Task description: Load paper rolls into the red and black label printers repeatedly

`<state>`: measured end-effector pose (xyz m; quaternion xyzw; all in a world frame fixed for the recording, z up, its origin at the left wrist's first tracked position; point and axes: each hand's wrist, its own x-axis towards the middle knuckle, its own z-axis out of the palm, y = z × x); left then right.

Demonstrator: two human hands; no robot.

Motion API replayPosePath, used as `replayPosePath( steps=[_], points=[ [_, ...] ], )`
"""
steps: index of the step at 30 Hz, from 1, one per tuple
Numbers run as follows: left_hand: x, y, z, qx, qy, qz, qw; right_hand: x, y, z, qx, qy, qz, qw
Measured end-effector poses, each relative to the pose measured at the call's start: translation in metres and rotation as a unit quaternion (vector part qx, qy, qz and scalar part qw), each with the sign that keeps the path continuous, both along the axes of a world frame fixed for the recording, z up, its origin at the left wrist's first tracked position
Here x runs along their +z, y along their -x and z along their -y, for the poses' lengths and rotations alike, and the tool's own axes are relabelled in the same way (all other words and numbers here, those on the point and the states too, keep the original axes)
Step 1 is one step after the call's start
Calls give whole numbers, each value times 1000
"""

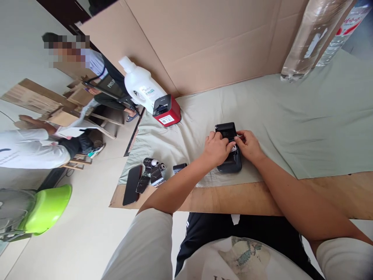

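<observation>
A small black label printer point(229, 134) lies on the pale green cloth point(305, 116) near the table's front edge. Both hands rest on it. My left hand point(216, 148) covers its left side, fingers curled over the middle, where a bit of white paper shows. My right hand point(248, 145) presses on its right side, fingertips meeting the left hand's. The printer's lid end points away from me.
A red and black printer point(166, 110) and a white jug point(140, 88) stand at the back left. A black phone point(132, 184), paper rolls and black wrappers point(154, 173) lie at the left front. Plastic bottles point(314, 35) lean at the back right. Two people sit at the left by a green basin point(46, 210).
</observation>
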<state>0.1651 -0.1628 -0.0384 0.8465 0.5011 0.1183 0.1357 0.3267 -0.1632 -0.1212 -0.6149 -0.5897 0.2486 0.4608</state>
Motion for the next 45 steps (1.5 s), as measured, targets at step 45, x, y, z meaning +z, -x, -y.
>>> replayPosePath(
  steps=[45],
  points=[
    [-44,27,44,81,-24,228,970,22,1,10,77,35,-61,995]
  ],
)
